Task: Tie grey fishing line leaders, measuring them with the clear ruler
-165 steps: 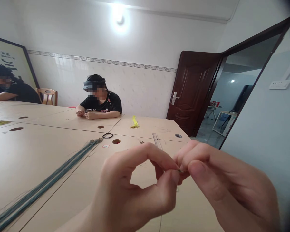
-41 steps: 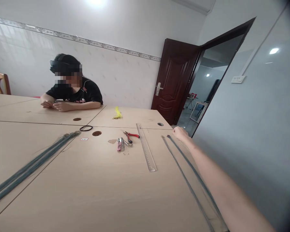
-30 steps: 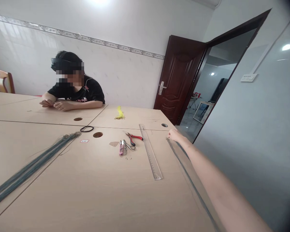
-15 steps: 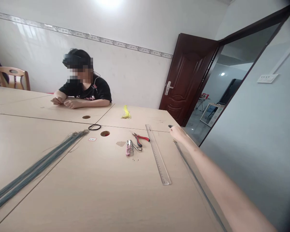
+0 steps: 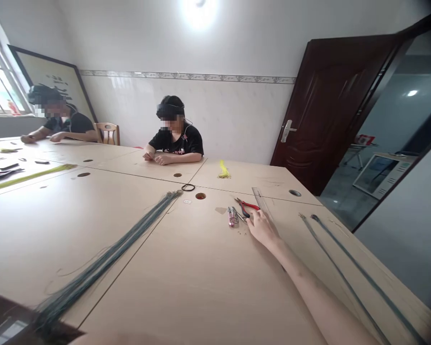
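"Red-handled pliers [image 5: 242,203], photographed where?"

"On a pale wood-toned table [image 5: 201,278], in a room with a white wall [image 5: 237,52] crossed by a narrow patterned border [image 5: 215,77]. Seams divide the tabletop, and round holes [image 5: 84,175] pierce it. At right, a dark brown door [image 5: 334,96] stands open onto another room [image 5: 395,112]."

"Any writing?"

"Dark characters [image 5: 62,87] mark a framed panel [image 5: 39,69] at left, behind a seated co-worker [image 5: 79,124]; they are too blurred to read. A second co-worker [image 5: 181,141], across the table, wears a black shirt [image 5: 196,139] with pale print, also illegible."

"And nearer in?"

"Grey-green strands [image 5: 93,275] stretch in a long bundle at left; two thinner lengths [image 5: 339,248] lie at right. The right hand [image 5: 263,230] is over part of a clear ruler [image 5: 257,192], its fingers close by the pliers' handle ends. Whether they grip, touch or only hover cannot be told; the left hand is out of view, its grip likewise unknown."

"The pliers' exact spot?"

"Just beside pink-handled snips [image 5: 231,219], near the ruler's upper half."

"Any label?"

"One little white label [image 5: 187,201], near a hole, its print too small to read."
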Demonstrator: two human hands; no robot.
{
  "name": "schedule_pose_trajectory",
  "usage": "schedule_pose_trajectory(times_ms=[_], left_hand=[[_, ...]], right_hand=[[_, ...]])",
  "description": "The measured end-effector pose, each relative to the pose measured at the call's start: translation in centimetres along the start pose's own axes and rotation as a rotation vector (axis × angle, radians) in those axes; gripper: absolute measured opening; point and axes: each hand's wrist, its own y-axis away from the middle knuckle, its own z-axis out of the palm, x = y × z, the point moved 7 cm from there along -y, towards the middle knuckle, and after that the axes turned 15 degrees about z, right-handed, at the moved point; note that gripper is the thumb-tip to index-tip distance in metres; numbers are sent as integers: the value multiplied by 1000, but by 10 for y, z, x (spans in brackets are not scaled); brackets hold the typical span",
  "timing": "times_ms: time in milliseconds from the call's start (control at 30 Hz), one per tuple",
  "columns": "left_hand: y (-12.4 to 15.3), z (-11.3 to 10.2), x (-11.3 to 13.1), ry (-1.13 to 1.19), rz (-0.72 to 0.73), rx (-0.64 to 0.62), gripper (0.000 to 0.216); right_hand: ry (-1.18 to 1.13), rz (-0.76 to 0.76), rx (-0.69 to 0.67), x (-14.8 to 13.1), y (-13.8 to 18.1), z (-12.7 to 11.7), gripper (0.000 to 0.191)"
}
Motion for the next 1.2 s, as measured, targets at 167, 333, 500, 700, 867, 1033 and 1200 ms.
schedule_pose_trajectory(times_ms=[167, 333, 500, 700, 867, 1033, 1200], left_hand=[[69, -31, -96, 50, -53, 170, 21], [182, -68, -236, -97, -667, 296, 20], [264, -72, -331, -130, -1183, 244, 27], [299, -48, -381, -20, -1391, 81, 27], [304, -35, -400, 40, -1412, -19, 27], [308, -30, -413, 68, -1409, -84, 26], [309, -28, -418, 67, -1400, -94, 27]], right_hand=[[-30, 6, 29, 11, -5, 8, 26], [-42, -5, 40, 16, -10, 20, 24], [-27, -18, 74, 17, -12, 22, 23], [-11, -50, 109, 17, -14, 24, 21], [2, -54, 122, 15, -14, 23, 20], [11, -49, 116, 18, -15, 27, 21], [15, -48, 117, 19, -16, 29, 22]])
